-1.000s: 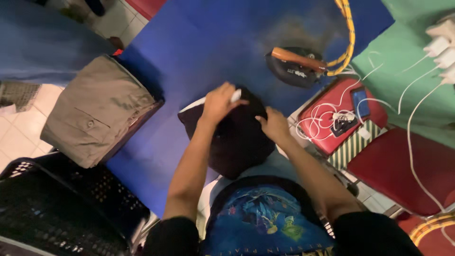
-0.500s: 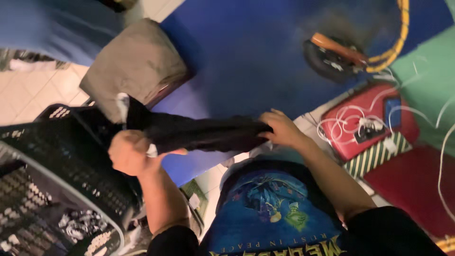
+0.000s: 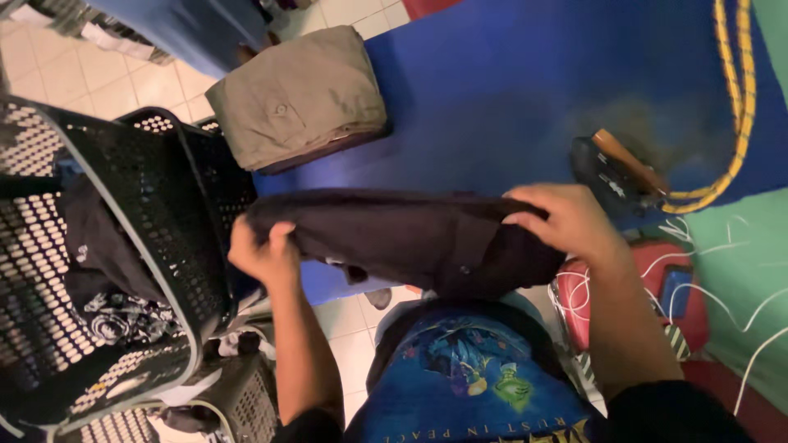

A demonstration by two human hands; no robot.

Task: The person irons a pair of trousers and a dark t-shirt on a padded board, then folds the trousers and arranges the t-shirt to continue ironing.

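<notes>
Dark folded garment [image 3: 410, 238], soft limp cloth, clenched in left hand [image 3: 264, 254], right hand [image 3: 566, 220] grip.

You have no packages, signs or screens before you, only what may be a small pale tag [image 3: 355, 270] hanging beneath the dark garment [image 3: 410, 234].

- The garment [image 3: 410, 238] hangs between both hands, over the worktop's [image 3: 509, 98] near edge.
- Left hand [image 3: 263, 254] grips its 9 o'clock end; right hand [image 3: 566, 221] its 3 o'clock end.
- Folded trousers [image 3: 300, 98] lie on the worktop at 11 o'clock.
- The iron [image 3: 616, 172] sits at 2 o'clock.
- The basket [image 3: 107, 246] stands at 9 o'clock, clothes inside.
</notes>
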